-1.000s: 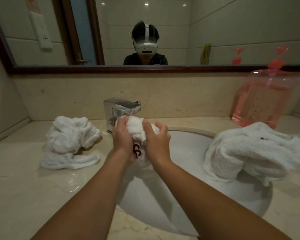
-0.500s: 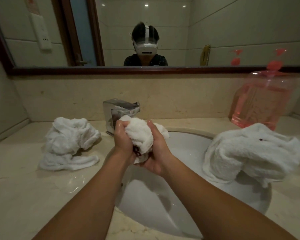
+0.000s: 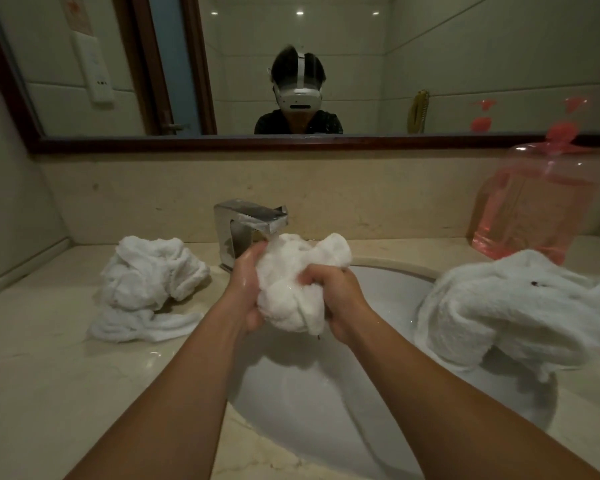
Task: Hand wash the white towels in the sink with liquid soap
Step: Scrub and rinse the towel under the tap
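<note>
1. The towel (image 3: 291, 289) is a wet white wad held over the sink (image 3: 326, 427), just under the spout of the tap (image 3: 250, 220), with a hand on each side.
2. The left hand (image 3: 245, 289) curls round the wad's left side. The right hand (image 3: 336, 299) digs its fingers into the front, knuckles up. Both grip it firmly.
3. A second ago the towel was a narrow roll with a dark red mark showing between the hands. It is now a wider lump bulging up to the right, and the mark is folded out of sight. This looks like scrubbing under way, with the cloth turned so that fresh parts get rubbed.
4. A second towel (image 3: 149, 282) lies crumpled on the counter (image 3: 49, 375) to the left. A third towel (image 3: 510, 306) is heaped on the sink's right rim and carries a small dark spot. Neither has moved. The pink soap bottle (image 3: 530, 209) stands behind the third.
5. The palms and most fingertips are buried in the cloth. I cannot tell whether water is running, and no lather shows plainly. The bottle is blurred, and the arms cover the near side of the sink.
</note>
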